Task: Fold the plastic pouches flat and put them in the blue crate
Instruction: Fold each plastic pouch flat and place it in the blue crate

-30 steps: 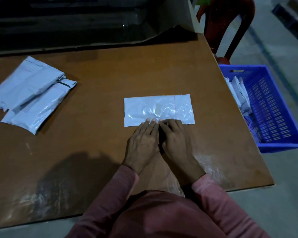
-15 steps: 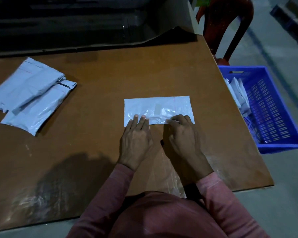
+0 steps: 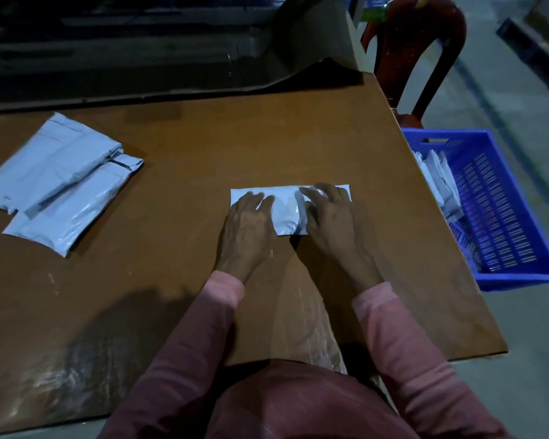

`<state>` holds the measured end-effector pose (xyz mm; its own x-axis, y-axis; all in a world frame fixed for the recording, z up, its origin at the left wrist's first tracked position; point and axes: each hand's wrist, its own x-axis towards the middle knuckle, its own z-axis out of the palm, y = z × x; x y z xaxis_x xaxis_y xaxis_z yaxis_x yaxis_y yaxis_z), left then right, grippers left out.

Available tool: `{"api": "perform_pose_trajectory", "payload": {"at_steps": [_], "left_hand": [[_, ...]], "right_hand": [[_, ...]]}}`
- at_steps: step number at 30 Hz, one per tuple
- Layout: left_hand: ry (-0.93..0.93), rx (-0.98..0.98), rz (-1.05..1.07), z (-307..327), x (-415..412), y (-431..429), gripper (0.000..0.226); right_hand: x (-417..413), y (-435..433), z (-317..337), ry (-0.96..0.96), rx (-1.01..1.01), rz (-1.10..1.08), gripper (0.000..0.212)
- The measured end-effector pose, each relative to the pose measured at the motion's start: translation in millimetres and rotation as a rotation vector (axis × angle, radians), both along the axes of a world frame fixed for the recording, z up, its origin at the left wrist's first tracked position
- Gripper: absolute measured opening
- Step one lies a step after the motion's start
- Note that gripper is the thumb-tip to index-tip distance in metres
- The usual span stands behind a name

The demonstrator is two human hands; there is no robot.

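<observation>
The pouch (image 3: 286,213) in front of me is pale bluish white with a glossy sheen. The pile of pouches (image 3: 61,182) is pale blue-grey, and one has a dark strip at its flap. The table (image 3: 235,128) is plain brown. The crate (image 3: 520,278) is bright blue, its walls patterned with rows of slots. My sleeves (image 3: 403,343) are pink. The chair (image 3: 425,36) is dark red.

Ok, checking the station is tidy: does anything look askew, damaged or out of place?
Nothing stands out. The left hand and right hand press the pouch on the table; spare pouches lie overlapped at the left, folded ones sit in the blue crate.
</observation>
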<state>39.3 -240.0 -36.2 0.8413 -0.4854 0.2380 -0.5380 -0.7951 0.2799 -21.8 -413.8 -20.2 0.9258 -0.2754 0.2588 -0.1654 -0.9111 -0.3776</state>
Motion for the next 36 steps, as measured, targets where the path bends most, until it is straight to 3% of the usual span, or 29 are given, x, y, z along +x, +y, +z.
{"api": "perform_pose_trajectory", "payload": {"at_steps": [3,12,16,20,29,36], "left_hand": [[-0.078,0.012,-0.059,-20,3,-4,0.042],[-0.088,0.103,-0.039,-26,2,-3,0.044],[-0.106,0.095,-0.032,-26,1,-2,0.040],[-0.101,0.078,-0.029,-26,2,-1,0.038],[-0.009,0.079,-0.016,-27,4,-2,0.041],[-0.002,0.058,-0.022,-24,1,-1,0.042]], "right_hand": [[0,8,-17,0.048,0.002,0.029,0.042],[0,19,-13,0.123,0.023,-0.003,0.055],[7,10,-8,0.143,0.050,0.028,0.046],[1,1,-4,0.045,0.043,-0.049,0.033],[-8,-4,-16,-0.035,0.104,-0.083,0.030],[-7,-5,-18,-0.044,-0.005,-0.099,0.030]]}}
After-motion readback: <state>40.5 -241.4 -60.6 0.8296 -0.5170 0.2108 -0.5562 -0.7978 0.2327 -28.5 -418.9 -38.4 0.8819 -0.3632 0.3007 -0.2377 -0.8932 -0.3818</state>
